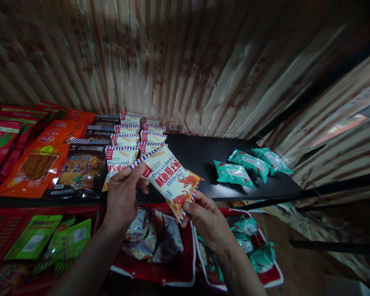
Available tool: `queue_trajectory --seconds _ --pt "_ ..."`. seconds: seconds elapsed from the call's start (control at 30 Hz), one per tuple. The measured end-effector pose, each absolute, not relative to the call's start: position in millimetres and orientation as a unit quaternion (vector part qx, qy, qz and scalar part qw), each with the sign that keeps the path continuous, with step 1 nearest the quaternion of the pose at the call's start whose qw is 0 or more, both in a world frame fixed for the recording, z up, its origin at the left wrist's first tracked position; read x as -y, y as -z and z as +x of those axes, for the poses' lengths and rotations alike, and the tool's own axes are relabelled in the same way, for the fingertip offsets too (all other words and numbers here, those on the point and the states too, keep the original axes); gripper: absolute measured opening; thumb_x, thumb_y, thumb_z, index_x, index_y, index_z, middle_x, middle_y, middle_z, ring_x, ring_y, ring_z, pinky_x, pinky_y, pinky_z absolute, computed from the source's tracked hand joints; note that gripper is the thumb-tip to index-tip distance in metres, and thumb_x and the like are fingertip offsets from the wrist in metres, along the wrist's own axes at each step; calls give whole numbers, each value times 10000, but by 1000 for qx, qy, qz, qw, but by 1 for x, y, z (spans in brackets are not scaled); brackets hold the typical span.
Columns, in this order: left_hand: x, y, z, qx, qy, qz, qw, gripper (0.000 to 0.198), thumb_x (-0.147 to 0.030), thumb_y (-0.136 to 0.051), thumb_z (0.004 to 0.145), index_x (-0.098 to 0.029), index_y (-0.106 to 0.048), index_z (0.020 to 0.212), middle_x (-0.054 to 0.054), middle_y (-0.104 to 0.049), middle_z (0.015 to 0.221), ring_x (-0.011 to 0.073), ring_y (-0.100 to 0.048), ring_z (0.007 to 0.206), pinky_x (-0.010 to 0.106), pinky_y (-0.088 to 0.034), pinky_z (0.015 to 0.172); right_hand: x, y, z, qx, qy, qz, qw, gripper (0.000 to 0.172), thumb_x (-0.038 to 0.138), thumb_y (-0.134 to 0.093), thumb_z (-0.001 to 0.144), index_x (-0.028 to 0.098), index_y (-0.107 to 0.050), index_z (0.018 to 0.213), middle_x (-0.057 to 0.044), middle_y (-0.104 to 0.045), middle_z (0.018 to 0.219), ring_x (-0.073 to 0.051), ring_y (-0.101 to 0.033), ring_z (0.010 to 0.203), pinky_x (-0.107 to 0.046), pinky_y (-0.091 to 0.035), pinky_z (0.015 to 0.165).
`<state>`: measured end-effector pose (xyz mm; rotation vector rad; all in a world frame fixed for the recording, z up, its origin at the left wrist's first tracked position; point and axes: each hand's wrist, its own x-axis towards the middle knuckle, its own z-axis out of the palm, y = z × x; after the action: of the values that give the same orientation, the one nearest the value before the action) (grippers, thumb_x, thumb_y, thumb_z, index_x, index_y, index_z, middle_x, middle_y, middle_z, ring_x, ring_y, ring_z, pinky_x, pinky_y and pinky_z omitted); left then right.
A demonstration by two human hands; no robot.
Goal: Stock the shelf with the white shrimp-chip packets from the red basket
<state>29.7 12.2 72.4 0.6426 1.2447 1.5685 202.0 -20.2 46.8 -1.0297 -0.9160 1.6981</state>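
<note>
A white and orange snack bag (172, 176) with striped ends is held tilted above the front edge of the shelf. My left hand (125, 191) pinches its upper left end, and my right hand (208, 218) grips its lower right corner. Behind it, two rows of matching snack bags (121, 156) stand on the shelf, partly hidden by the held bag and my left hand. Below my hands, more of these bags (154, 238) lie in a red basket (181, 273).
The black shelf (191, 152) also carries dark potato-slice bags (80, 168), orange bags (43, 156), red bags (0, 139) and three teal packets (234, 173). Another red basket (273, 275) holds teal packets; green bags (33, 238) lie in a left basket. A black post (296, 109) slants at right.
</note>
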Motion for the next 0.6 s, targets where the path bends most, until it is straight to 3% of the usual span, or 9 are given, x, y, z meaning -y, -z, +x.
queue_trajectory --seconds 0.27,0.43,0.6 --pt "-12 -86 18 -515 -611 343 494 181 -315 -637 667 -192 -593 542 -10 -558 549 109 -465 499 225 -400 488 23 -42 209 497 -617 -453 409 227 378 -704 727 187 -674 846 1 -658 657 -119 -581 561 -231 -509 544" --pt "-13 -76 6 -505 -574 378 522 231 -419 -657 723 -188 -644 726 -13 -620 665 126 -546 622 225 -442 588 21 -58 210 616 -503 -473 381 130 297 -615 756 180 -666 781 -15 -672 711 -148 -598 628 -268 -509 634" --pt "-12 -77 -1 -525 -559 405 497 282 -428 -736 647 -185 -660 767 -12 -647 666 136 -593 646 217 -463 589 21 -69 215 705 -383 -489 341 136 211 -543 752 173 -659 694 8 -636 627 -137 -572 587 -223 -467 555"
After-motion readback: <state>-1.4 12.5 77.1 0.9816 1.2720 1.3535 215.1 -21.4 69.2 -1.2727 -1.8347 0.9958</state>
